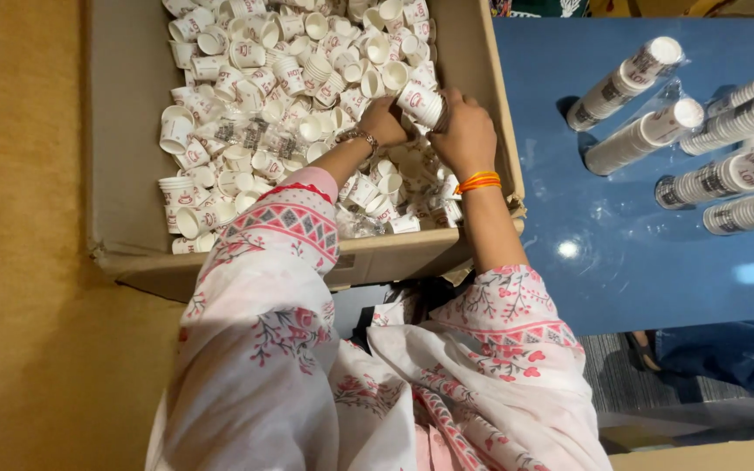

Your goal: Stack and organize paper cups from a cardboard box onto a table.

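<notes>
Fingers of both hands meet on one short stack of small white paper cups (422, 103), held on its side just above the heap. The right hand (467, 137) wraps the stack from the near side, fingers curled round it, while the left hand (385, 120) closes on it from the other side, seemingly to steady the nested cups so they stay pushed together (the left fingertips themselves are hidden behind the stack and the knuckles). An orange thread band sits on the right wrist, a metal bracelet on the left.

Beneath the hands lies a large cardboard box (124, 148) filled with loose cups (263, 78), tumbled every way, some already nested in short stacks (176, 202) near the box's left wall. Crumpled clear wrapping (250, 135) lies among them.

To the right, well apart from the box, a blue worktop (569, 174) carries long wrapped sleeves of cups (626, 78), laid on their sides in rough rows, likely so they do not topple.
</notes>
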